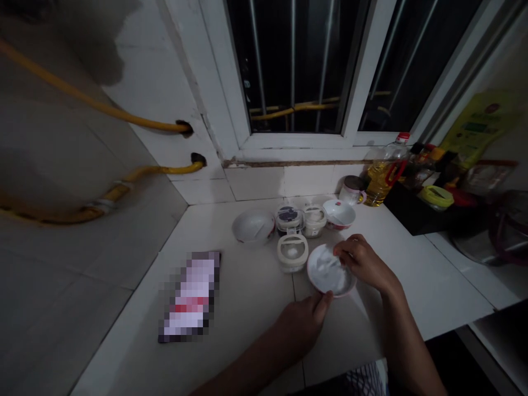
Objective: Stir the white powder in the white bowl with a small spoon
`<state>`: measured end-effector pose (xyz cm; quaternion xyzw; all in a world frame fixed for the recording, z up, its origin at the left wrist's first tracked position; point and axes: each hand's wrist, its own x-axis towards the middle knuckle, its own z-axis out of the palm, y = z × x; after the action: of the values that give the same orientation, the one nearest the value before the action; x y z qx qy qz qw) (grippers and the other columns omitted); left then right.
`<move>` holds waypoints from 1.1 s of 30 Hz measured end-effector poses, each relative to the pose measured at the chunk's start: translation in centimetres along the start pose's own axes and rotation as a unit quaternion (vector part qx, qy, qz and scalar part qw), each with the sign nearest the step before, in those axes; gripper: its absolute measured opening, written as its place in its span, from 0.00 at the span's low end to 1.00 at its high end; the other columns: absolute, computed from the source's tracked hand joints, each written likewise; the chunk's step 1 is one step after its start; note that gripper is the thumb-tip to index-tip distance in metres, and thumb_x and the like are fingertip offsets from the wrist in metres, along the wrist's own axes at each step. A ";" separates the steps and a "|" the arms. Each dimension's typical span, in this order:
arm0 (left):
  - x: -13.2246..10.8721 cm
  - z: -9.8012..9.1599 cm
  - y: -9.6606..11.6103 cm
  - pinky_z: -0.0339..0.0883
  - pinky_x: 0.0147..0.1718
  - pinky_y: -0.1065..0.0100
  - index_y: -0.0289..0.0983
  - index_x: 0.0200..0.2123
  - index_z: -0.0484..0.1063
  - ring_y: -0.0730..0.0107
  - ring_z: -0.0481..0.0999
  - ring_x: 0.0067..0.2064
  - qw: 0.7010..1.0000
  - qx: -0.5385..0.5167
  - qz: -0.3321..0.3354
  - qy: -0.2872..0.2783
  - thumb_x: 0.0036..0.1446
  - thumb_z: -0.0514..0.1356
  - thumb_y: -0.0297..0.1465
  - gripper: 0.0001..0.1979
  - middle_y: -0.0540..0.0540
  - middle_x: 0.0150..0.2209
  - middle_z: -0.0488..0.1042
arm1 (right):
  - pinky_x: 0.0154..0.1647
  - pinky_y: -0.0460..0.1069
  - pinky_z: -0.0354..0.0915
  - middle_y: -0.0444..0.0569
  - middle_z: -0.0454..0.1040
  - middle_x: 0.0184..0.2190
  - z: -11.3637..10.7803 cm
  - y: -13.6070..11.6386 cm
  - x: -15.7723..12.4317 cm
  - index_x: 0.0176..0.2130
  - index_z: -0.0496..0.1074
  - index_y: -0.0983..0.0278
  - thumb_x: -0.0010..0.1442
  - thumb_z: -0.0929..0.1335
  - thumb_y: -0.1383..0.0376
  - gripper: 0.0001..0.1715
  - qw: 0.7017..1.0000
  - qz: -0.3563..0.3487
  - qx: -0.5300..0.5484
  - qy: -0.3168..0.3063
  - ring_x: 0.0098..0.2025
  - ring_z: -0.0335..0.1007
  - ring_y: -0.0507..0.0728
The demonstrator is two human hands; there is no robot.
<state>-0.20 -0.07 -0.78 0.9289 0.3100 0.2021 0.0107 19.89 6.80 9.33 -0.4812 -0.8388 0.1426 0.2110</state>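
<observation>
A white bowl (pixel 317 280) with a pinkish rim stands on the tiled counter in front of me. My left hand (pixel 307 319) grips its near edge, thumb at the rim. Over the bowl's right side, my right hand (pixel 361 258) is closed in a pinch on a pale spoon (pixel 330 263), whose lower end dips into the bowl. Whatever lies inside the bowl is whitish and too blurred to name. Just left of the bowl sits a clear lidded jar (pixel 292 254) with white contents. Behind it are a dark-filled jar (pixel 289 219) and another white-filled jar (pixel 314 220).
A wide bowl (pixel 243 228) stands at the back left and a smaller flowered bowl (pixel 339 212) at the back right. Beyond are a lidded glass mug (pixel 351 190), an oil bottle (pixel 379 179) and a black condiment box (pixel 408 212). A pixelated phone-like object (pixel 192 297) lies left.
</observation>
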 end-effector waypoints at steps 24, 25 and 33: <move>-0.2 0.5 -0.2 0.75 0.29 0.66 0.30 0.57 0.59 0.62 0.79 0.37 0.999 0.010 0.005 0.041 0.61 0.46 0.22 0.21 0.34 0.44 0.75 | 0.31 0.48 0.60 0.40 0.68 0.14 -0.8 0.7 0.5 0.25 0.72 0.65 0.45 0.68 0.62 0.08 0.865 0.251 0.435 0.024 0.21 0.62 0.51; -0.2 0.6 -0.2 0.74 0.29 0.66 0.30 0.57 0.59 0.62 0.79 0.37 0.999 0.008 0.006 0.038 0.61 0.47 0.22 0.21 0.34 0.44 0.75 | 0.32 0.48 0.60 0.40 0.68 0.14 -0.8 0.7 0.5 0.25 0.72 0.65 0.45 0.68 0.62 0.08 0.863 0.251 0.437 0.030 0.21 0.62 0.51; -0.2 0.6 -0.2 0.75 0.29 0.66 0.29 0.57 0.58 0.63 0.79 0.35 0.998 0.015 0.011 0.056 0.60 0.46 0.22 0.21 0.34 0.43 0.75 | 0.33 0.48 0.62 0.43 0.71 0.17 0.9 -0.7 1.4 0.27 0.71 0.64 0.51 0.68 0.57 0.12 0.876 0.186 0.415 0.161 0.24 0.65 0.53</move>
<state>-0.26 0.05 -1.41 0.9197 0.3027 0.2492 -0.0225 18.28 7.56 9.15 -0.5131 -0.5517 0.4349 0.4932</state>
